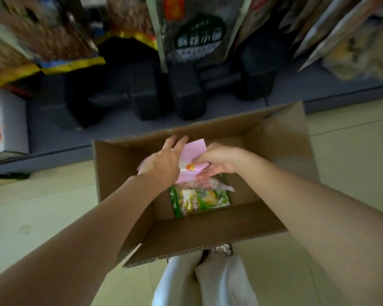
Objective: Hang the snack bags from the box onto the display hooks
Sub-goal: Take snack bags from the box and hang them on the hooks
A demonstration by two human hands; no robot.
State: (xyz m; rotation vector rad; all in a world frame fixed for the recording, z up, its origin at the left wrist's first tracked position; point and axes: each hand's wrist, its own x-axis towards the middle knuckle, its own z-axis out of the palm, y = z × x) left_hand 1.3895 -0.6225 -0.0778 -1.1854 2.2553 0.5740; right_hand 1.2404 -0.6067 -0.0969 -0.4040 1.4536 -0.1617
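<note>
An open cardboard box stands on the floor below me. Both hands reach into it. My right hand grips a pink snack bag by its right side, thumb on top and fingers beneath. My left hand lies over the bag's left part with fingers stretched forward. Under the pink bag lies a clear bag, and below it a green snack bag on the box floor. Hanging snack bags fill the display above; the hooks themselves are out of view.
Black dumbbells sit on the grey bottom shelf behind the box. A white carton stands at the left on that shelf. Pale floor tiles surround the box. My white trouser legs are just in front of it.
</note>
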